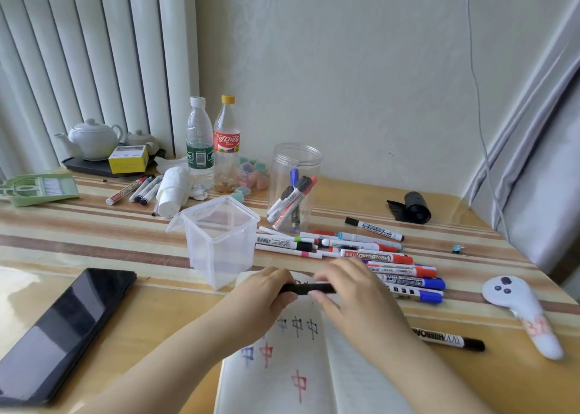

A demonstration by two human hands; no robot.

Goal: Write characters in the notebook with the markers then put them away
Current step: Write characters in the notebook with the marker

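Note:
An open notebook [292, 379] lies at the front of the table, with black, blue and red characters on its left page. Above it both hands hold one black marker [309, 288] level. My left hand [266, 294] grips its left end, and my right hand [354, 294] pinches its right part. Several loose markers [392, 266] lie in a pile just behind my right hand. A clear round jar [295, 187] behind the pile holds a few markers. An empty clear square container [221, 241] stands left of the pile. One more black marker [448, 340] lies right of the notebook.
A dark phone [62, 332] lies at the front left. Two bottles [213, 143], a paper roll [172, 194], more markers [138, 189] and a teapot [91, 137] crowd the back left. A white controller [518, 307] and a black roll [414, 208] lie on the right.

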